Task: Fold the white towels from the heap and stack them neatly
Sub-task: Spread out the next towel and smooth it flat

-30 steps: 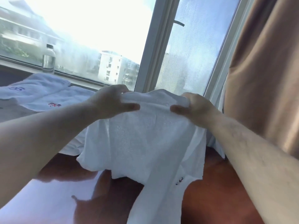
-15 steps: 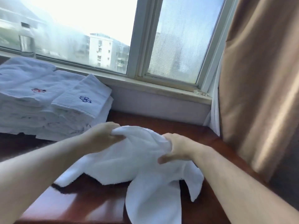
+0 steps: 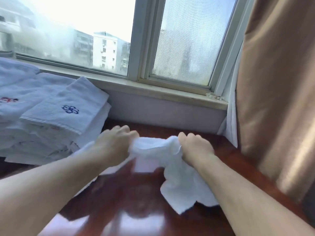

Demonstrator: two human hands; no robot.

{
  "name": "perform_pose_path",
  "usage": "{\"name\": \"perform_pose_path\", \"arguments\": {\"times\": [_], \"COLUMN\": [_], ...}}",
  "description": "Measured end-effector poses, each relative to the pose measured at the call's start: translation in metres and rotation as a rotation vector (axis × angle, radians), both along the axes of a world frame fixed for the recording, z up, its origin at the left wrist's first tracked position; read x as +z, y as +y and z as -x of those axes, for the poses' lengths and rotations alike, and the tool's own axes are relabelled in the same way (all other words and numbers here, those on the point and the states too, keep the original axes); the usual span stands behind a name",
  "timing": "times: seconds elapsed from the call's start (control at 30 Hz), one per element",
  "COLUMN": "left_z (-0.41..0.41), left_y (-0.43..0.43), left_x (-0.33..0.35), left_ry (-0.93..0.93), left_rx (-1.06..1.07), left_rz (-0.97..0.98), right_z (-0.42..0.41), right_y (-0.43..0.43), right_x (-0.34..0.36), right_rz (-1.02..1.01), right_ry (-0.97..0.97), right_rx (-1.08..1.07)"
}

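Note:
A loose white towel lies bunched on the glossy red-brown table in front of me. My left hand grips its upper edge on the left, fingers curled. My right hand grips the same edge on the right. The towel's lower part trails down to the right, partly under my right forearm. At the left stands a stack of folded white towels; the top one carries a blue embroidered flower, and another behind it bears a red mark.
A window sill and a grey wall strip run behind the table. A tan curtain hangs at the right, with a white sheer beside it. The stack fills the table's left side.
Both hands have brought the towel down from chest height onto the table and moved it forward. The view has tilted down, showing the folded stack and sill.

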State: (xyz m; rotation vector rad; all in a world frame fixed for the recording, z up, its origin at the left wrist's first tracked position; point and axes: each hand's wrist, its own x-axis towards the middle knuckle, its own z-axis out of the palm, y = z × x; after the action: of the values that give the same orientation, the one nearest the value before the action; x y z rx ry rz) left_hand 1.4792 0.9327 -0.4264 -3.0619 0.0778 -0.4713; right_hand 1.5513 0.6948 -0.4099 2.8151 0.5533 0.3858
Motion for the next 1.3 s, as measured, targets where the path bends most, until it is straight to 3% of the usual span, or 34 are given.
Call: {"name": "perform_pose_path", "arguments": {"times": [0.13, 0.2, 0.27, 0.33, 0.47, 0.53, 0.6, 0.67, 0.73, 0.8, 0.87, 1.0, 1.17, 1.3], "left_z": [-0.029, -0.028, -0.021, -0.006, 0.038, 0.054, 0.053, 0.045, 0.035, 0.020, 0.004, -0.026, -0.065, -0.088], "left_y": [0.013, 0.011, 0.008, 0.003, -0.002, 0.000, 0.003, 0.004, -0.003, -0.012, -0.023, -0.048, -0.090, -0.128], "left_x": [0.047, 0.058, 0.055, 0.035, -0.029, -0.043, -0.046, -0.048, -0.053, -0.064, -0.079, -0.106, -0.116, -0.118], "left_ry": [-0.530, -0.620, -0.526, -0.297, 0.397, 0.650, 0.543, 0.288, 0.169, 0.234, 0.360, 0.425, 0.372, 0.340], "left_rx": [-0.036, -0.077, -0.091, -0.101, -0.158, -0.184, -0.149, -0.087, -0.079, -0.063, -0.019, -0.002, -0.025, 0.014], "left_rz": [0.041, 0.080, 0.130, 0.117, 0.149, 0.343, 0.488, 0.397, 0.309, 0.236, 0.167, 0.140, 0.167, 0.202], "right_z": [-0.022, -0.023, -0.016, -0.001, 0.035, 0.051, 0.054, 0.045, 0.029, 0.007, -0.012, -0.036, -0.060, -0.071], "right_y": [-0.023, -0.035, -0.045, -0.051, -0.069, -0.079, -0.083, -0.085, -0.085, -0.086, -0.090, -0.114, -0.170, -0.221], "right_x": [0.055, 0.065, 0.061, 0.040, -0.031, -0.052, -0.053, -0.049, -0.051, -0.060, -0.073, -0.102, -0.107, -0.100], "right_rz": [-0.235, -0.281, -0.220, -0.094, 0.056, 0.005, -0.233, -0.560, -0.740, -0.615, -0.438, -0.347, -0.247, -0.239], "right_ry": [-0.606, -0.710, -0.599, -0.336, 0.371, 0.535, 0.631, 0.700, 0.597, 0.387, 0.314, 0.501, 0.489, 0.475], "right_rx": [-0.017, 0.066, 0.089, 0.073, 0.066, 0.079, 0.051, -0.010, -0.052, -0.098, -0.210, -0.360, -0.401, -0.560]}}
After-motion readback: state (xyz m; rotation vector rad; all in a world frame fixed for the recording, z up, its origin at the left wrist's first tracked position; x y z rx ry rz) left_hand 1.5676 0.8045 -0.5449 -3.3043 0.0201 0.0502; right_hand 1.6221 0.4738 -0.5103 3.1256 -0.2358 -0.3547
